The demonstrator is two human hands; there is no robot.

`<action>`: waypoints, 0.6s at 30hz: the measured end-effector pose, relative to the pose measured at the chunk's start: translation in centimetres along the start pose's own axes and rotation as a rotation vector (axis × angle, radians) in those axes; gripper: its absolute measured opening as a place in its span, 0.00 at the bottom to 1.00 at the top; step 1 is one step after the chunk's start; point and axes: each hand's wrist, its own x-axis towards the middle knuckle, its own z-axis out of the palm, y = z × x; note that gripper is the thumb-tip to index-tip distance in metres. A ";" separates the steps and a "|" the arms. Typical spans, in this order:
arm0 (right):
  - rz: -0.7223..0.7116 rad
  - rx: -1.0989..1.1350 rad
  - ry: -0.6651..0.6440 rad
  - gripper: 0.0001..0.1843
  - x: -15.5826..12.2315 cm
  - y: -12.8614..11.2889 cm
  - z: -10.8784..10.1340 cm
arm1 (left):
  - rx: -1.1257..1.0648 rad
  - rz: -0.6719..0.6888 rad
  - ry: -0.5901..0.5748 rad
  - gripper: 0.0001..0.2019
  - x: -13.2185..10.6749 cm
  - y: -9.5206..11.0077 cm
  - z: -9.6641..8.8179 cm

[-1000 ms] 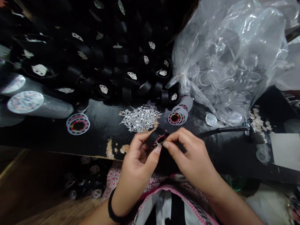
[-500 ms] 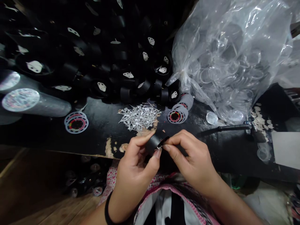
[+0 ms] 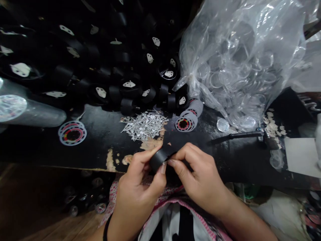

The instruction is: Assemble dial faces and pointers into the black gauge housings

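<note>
My left hand [image 3: 141, 190] is wrapped round a short black cylindrical gauge case [image 3: 159, 158], held tilted just beyond the table's front edge, its thumb on the right rim. My right hand [image 3: 198, 179] is closed in a pinch at the open right side of the case; whatever lies between its fingertips is hidden. Beyond my hands lies a heap of small whitish pointers [image 3: 145, 125]. Right of it a row of printed gauge dials [image 3: 184, 124] overlaps, and more dials [image 3: 72, 133] lie to the left.
Many black cases with white plates [image 3: 129, 83] are piled along the back. A clear plastic bag [image 3: 233, 50] of transparent round covers bulges at the back right. A dark-handled tool [image 3: 240, 135] and a white card [image 3: 302, 157] lie right; clear tubular packs [image 3: 32, 108] lie left.
The view has shifted slightly to the right. The case has turned a little in my left hand, and the thin dark edge seen earlier by my right fingertips is now hidden.
</note>
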 end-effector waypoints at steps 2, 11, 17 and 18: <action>0.068 0.008 -0.037 0.10 0.4 0.1 0.3 | -0.021 -0.028 0.003 0.11 0.4 -0.1 0.0; -0.005 -0.162 0.447 0.09 -1.3 1.9 -5.1 | -0.559 -0.560 -0.013 0.15 2.2 -1.3 0.1; 0.208 -0.091 0.881 0.08 -2.1 9.4 -10.0 | -0.931 -0.894 -0.330 0.16 1.7 -0.4 2.7; 0.202 0.013 0.872 0.07 -1.7 10.0 -9.7 | -0.962 -0.941 -0.356 0.15 1.7 -0.4 3.1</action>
